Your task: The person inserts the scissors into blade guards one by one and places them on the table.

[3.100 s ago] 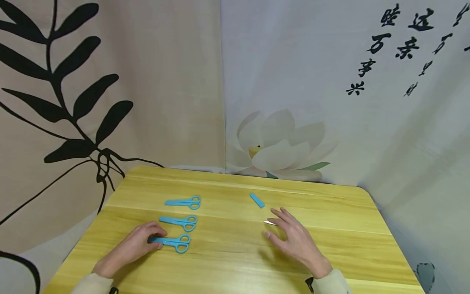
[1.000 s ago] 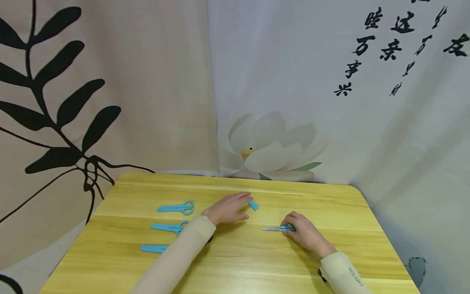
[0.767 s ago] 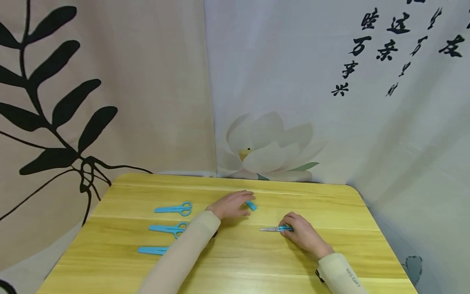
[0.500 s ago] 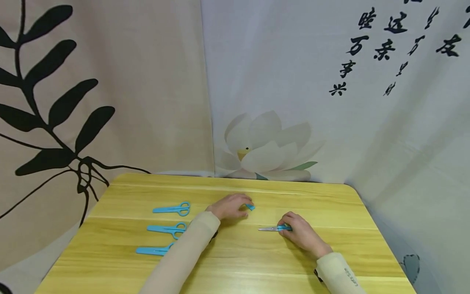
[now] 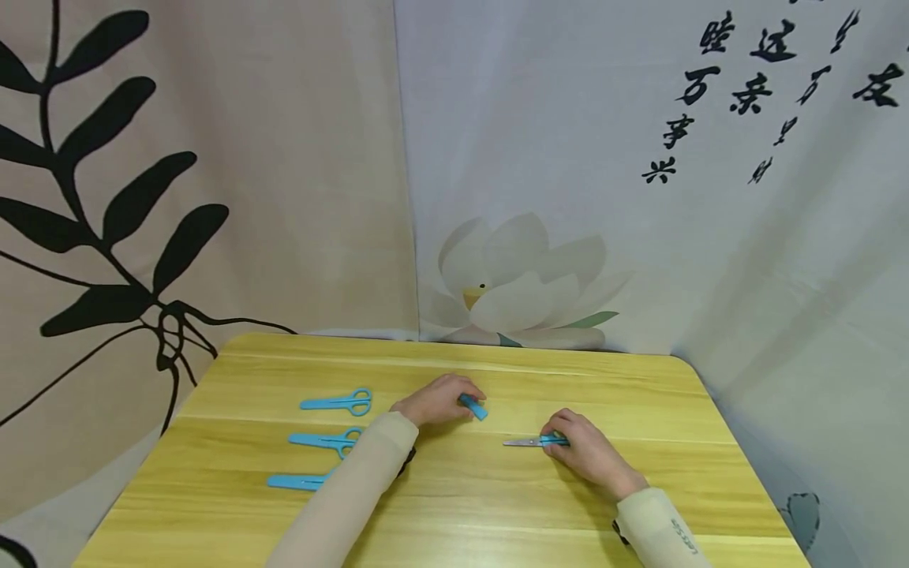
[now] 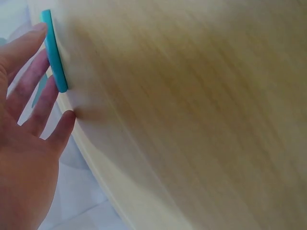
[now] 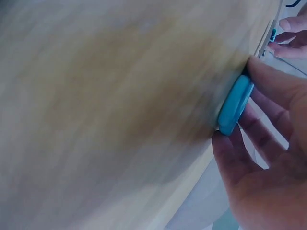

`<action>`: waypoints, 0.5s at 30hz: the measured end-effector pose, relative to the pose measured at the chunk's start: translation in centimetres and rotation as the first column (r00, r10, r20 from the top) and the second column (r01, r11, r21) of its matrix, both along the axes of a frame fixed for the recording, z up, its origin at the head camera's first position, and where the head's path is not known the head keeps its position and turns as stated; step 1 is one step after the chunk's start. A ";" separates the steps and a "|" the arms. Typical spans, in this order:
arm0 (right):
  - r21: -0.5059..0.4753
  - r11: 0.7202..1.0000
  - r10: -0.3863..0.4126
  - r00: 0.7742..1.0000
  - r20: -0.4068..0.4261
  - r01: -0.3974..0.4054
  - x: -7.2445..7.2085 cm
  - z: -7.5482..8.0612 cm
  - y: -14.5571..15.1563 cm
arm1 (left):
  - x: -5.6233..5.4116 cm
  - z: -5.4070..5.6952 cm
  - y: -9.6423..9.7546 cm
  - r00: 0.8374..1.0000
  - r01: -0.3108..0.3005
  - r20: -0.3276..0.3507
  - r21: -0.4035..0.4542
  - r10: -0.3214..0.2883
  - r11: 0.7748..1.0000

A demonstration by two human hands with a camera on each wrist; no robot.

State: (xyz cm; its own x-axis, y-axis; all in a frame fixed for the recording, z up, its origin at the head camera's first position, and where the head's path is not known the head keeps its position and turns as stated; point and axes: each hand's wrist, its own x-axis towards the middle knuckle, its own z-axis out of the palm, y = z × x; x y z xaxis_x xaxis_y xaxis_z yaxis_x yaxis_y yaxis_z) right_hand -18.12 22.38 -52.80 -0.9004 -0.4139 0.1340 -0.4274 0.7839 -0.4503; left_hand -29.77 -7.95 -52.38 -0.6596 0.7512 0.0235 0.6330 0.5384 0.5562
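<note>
In the head view my left hand [image 5: 439, 400] pinches a small blue scissors sheath [image 5: 474, 408], angled over the table's middle. The left wrist view has that sheath [image 6: 55, 55] between the thumb and the fingers, the little finger standing apart. To its right, my right hand [image 5: 585, 451] grips blue-handled scissors [image 5: 521, 442]; their bare metal blades point left, toward the left hand's side. From the right wrist, the blue handle [image 7: 235, 106] sits between thumb and fingers close to the tabletop, partly covered by them. A gap separates sheath and blade tips.
Three sheathed blue scissors lie in a column on the left: the far pair [image 5: 334, 404], the middle pair [image 5: 316, 440] and the near pair [image 5: 294, 481]. My left sleeve [image 5: 348, 489] hides some of their handles. A printed curtain [image 5: 319, 197] hangs behind the wooden table [image 5: 497, 513].
My left hand has left the near sheathed scissors, reached right and picked up the loose sheath, drawing it slightly nearer. My right hand has taken hold of the bare scissors and since stays put.
</note>
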 end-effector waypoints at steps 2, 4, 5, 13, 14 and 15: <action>0.000 1.000 0.003 1.000 0.001 -0.003 0.1 0.1 0.0 | 0.0 -0.1 0.0 1.000 0.002 -0.003 -0.002 -0.002 1.000; -0.001 1.000 0.006 1.000 0.001 -0.006 0.1 0.1 0.0 | 0.0 -0.1 0.0 1.000 0.007 -0.007 -0.007 -0.007 1.000; -0.001 1.000 0.006 1.000 0.001 -0.006 0.1 0.2 0.1 | 0.1 -0.1 0.0 1.000 0.009 -0.008 -0.007 -0.010 1.000; 0.007 1.000 0.006 1.000 0.013 -0.006 0.2 0.3 0.1 | 0.0 -0.4 -0.1 1.000 0.023 0.013 0.028 -0.023 0.999; 0.010 1.000 0.005 1.000 0.014 -0.005 0.2 0.3 0.1 | 0.0 -0.4 -0.1 1.000 0.024 0.018 0.035 -0.024 0.999; 0.011 1.000 0.004 1.000 0.014 -0.004 0.2 0.3 0.1 | 0.0 -0.4 -0.2 0.999 0.024 0.024 0.043 -0.025 0.999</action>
State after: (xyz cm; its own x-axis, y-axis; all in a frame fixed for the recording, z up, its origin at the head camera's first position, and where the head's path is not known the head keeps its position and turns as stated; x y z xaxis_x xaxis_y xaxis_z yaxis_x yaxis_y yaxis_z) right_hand -17.88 22.48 -52.51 -0.9004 -0.4191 0.1172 -0.4246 0.7871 -0.4475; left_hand -29.76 -8.11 -52.81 -0.6421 0.7656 0.0397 0.6313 0.4988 0.5939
